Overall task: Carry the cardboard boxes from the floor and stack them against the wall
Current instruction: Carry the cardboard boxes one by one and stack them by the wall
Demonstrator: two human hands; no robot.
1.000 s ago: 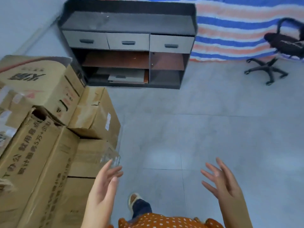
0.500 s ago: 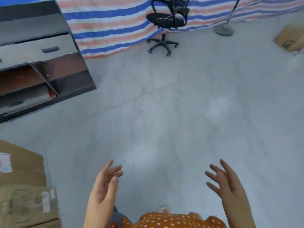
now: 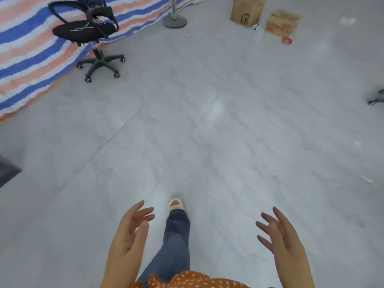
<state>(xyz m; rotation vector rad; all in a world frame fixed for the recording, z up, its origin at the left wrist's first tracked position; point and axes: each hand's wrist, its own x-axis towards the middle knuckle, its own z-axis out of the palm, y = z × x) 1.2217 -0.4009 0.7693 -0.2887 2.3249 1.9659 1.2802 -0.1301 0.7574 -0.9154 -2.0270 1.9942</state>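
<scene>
Brown cardboard marks the goal: two cardboard boxes, the taller box (image 3: 246, 11) and the squat box (image 3: 282, 22), sit side by side on the grey floor (image 3: 207, 125) far ahead. The left hand (image 3: 129, 235) and right hand (image 3: 284, 240) are empty, fingers spread and relaxed. This looks like the walk to fetch; next, crossing past the office chair (image 3: 87, 30) and stooping to grasp one.

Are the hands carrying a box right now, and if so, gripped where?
Nothing is held. The left hand and right hand are open and empty; two cardboard boxes sit on the floor ahead.
</scene>
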